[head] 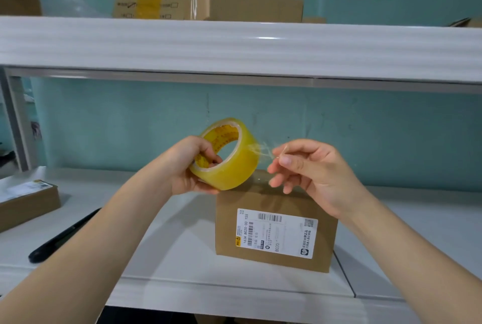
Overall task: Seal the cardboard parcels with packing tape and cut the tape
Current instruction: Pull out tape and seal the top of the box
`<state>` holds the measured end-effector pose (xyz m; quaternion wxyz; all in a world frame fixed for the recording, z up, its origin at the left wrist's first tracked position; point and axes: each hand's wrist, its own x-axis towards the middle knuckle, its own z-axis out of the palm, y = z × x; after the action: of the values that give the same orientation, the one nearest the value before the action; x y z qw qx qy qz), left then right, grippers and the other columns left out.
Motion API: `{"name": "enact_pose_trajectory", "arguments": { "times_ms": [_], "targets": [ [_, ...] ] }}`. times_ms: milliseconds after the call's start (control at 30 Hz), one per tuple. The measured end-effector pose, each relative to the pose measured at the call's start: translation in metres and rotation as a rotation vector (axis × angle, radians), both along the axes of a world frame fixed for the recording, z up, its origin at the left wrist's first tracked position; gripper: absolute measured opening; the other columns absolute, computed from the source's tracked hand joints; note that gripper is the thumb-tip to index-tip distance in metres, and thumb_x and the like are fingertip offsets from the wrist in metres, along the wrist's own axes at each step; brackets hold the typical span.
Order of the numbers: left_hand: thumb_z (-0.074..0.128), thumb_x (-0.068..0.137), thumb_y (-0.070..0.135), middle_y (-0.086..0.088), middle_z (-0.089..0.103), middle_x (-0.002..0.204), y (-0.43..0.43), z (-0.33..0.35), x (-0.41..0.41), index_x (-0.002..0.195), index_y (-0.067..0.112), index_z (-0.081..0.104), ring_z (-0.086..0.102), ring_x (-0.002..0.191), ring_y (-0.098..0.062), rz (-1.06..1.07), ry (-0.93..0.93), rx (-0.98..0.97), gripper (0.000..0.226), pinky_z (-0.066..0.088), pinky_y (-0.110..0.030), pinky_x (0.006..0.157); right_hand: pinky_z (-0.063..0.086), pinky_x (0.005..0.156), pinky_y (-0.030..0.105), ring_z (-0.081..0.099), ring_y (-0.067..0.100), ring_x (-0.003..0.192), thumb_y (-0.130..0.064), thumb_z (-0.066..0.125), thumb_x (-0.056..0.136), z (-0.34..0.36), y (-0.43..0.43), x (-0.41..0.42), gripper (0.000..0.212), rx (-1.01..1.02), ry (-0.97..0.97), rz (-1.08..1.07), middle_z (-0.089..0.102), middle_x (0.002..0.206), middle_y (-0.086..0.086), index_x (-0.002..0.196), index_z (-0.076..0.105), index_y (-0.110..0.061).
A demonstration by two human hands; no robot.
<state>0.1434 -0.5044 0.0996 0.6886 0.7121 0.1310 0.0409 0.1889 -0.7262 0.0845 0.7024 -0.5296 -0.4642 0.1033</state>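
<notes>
My left hand [186,167] grips a yellowish roll of clear packing tape [232,159], fingers through its core, held in the air above the shelf. My right hand [310,167] pinches the loose, crinkled tape end [266,151] just right of the roll. Below both hands stands a brown cardboard parcel [276,229] with a white shipping label [276,235] on its front, resting on the white shelf [169,258].
A black cutter or pen [62,237] lies on the shelf at the left. A flat labelled parcel [26,201] sits at the far left. The upper shelf [234,47] carries several cardboard boxes [208,0]. A teal wall is behind.
</notes>
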Motion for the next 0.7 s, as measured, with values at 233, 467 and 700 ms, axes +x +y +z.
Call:
{"name": "enact_pose_trajectory", "arguments": {
  "times_ms": [233, 467, 700],
  "targets": [
    [0.043, 0.082, 0.005, -0.012, 0.06, 0.062, 0.006, -0.007, -0.011, 0.104, 0.012, 0.057, 0.058, 0.039, -0.024, -0.097, -0.054, 0.069, 0.027, 0.047, -0.027, 0.029, 0.047, 0.045, 0.02, 0.064, 0.012, 0.064, -0.027, 0.076, 0.063, -0.001, 0.01, 0.003, 0.009, 0.083, 0.043, -0.096, 0.069, 0.068, -0.001, 0.061, 0.07, -0.021],
    [0.039, 0.08, -0.006, -0.011, 0.059, 0.056, 0.015, -0.012, -0.023, 0.091, 0.002, 0.05, 0.056, 0.038, -0.021, -0.158, -0.143, 0.042, 0.017, 0.048, -0.024, 0.032, 0.052, 0.045, 0.021, 0.065, 0.014, 0.056, -0.024, 0.065, 0.073, 0.001, 0.016, 0.011, 0.016, 0.031, 0.186, -0.09, 0.068, 0.065, 0.006, 0.065, 0.072, -0.013],
    [0.059, 0.086, 0.004, -0.013, 0.055, 0.069, 0.021, -0.02, -0.028, 0.083, 0.022, 0.041, 0.057, 0.041, -0.02, 0.021, -0.378, -0.032, 0.025, 0.048, -0.028, 0.034, 0.054, 0.053, 0.021, 0.064, 0.013, 0.056, -0.026, 0.064, 0.072, 0.02, 0.036, 0.005, 0.018, 0.057, 0.172, -0.045, 0.069, 0.065, 0.005, 0.067, 0.073, -0.012]
  ]
}}
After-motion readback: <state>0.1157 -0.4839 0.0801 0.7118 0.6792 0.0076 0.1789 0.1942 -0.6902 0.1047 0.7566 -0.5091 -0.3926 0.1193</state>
